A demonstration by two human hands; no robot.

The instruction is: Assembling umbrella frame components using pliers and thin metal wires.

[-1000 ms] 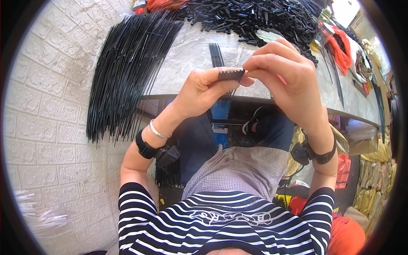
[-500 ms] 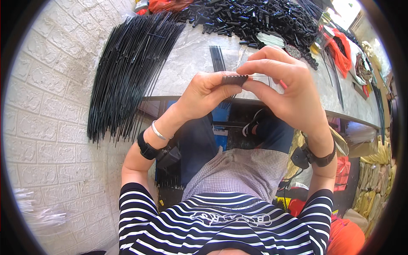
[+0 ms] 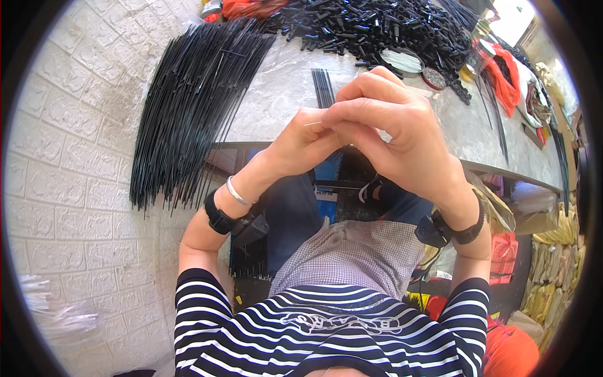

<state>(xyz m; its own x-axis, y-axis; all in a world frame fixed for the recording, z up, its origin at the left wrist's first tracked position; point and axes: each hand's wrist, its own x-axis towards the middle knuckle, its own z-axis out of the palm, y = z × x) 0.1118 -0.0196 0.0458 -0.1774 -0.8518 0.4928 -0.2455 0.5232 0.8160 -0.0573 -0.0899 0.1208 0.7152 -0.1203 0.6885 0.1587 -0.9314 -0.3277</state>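
My left hand and my right hand meet over the table's near edge, their fingertips touching. The left is closed around a flat row of thin black rods, which sticks out beyond the fingers onto the table. The gripped part of the row is hidden behind the right fingers. A fine pale wire shows at the right hand's pinched thumb and forefinger, lying across the left hand. Whether its tip goes into the row cannot be seen.
A large sheaf of black rods overhangs the grey table at left, beside a white brick wall. Behind lie a heap of short black tubes, a round dish of pale pieces and a red-rimmed dish.
My right hand has moved left, up against my left hand, and now covers the dark gripped part of the row. The fine wire has shifted left with it.
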